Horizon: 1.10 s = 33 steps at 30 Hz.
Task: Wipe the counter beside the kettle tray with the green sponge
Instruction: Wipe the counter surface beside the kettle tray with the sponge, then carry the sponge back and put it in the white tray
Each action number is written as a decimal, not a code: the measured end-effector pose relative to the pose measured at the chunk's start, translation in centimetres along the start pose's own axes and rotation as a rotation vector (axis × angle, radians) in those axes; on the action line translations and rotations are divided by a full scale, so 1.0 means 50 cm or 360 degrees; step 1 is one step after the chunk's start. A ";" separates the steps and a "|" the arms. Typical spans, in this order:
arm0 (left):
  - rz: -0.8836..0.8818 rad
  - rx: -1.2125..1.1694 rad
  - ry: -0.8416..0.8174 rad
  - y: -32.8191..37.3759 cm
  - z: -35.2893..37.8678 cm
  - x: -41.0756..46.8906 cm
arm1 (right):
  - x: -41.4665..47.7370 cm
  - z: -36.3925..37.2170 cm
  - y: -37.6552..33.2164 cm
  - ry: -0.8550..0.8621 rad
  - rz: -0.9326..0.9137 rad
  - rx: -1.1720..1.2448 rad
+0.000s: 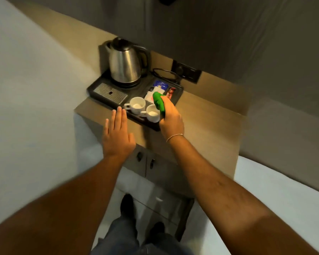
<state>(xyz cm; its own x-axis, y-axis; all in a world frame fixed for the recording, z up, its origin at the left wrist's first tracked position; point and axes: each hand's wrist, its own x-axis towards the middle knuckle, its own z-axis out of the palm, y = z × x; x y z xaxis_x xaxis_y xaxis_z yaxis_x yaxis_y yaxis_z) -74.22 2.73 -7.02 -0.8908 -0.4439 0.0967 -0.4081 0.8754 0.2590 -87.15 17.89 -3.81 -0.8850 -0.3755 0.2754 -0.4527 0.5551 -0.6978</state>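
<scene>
A black kettle tray (98, 88) sits on the left part of a tan counter (206, 126). On the tray stand a steel kettle (124, 64) and two white cups (137, 104) (152, 113). My right hand (170, 116) is shut on the green sponge (159, 103) and holds it over the tray's front right part, beside the cups. My left hand (118, 135) is flat with fingers straight, over the counter's front edge, its fingertips near the tray's front rim.
Sachets (159, 87) lie in the tray's right compartment. A black cord (166, 74) runs to a wall socket (186, 70) behind the tray. Bare counter stretches to the right of the tray. Cabinet doors with handles (145, 161) are below; my shoes (127, 207) stand on the floor.
</scene>
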 end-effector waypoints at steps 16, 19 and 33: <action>-0.1288 0.0204 0.0098 -0.480 -0.187 -0.705 | -0.494 0.408 -0.508 -0.1302 -0.0945 0.0346; -0.1483 0.0202 0.0129 -0.541 -0.200 -0.840 | -0.644 0.467 -0.590 -0.1487 -0.1083 0.0276; -0.2008 0.0033 0.0024 -0.820 -0.159 -1.398 | -1.242 0.695 -0.855 -0.2270 -0.1262 -0.0306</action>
<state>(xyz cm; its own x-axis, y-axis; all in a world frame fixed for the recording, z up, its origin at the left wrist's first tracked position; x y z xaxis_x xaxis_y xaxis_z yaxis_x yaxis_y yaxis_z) 6.38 -3.65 -16.77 0.1223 -0.9731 -0.1953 -0.9741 -0.1554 0.1641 -9.03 -8.30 -14.04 0.3208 -0.8725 -0.3686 -0.8191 -0.0601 -0.5705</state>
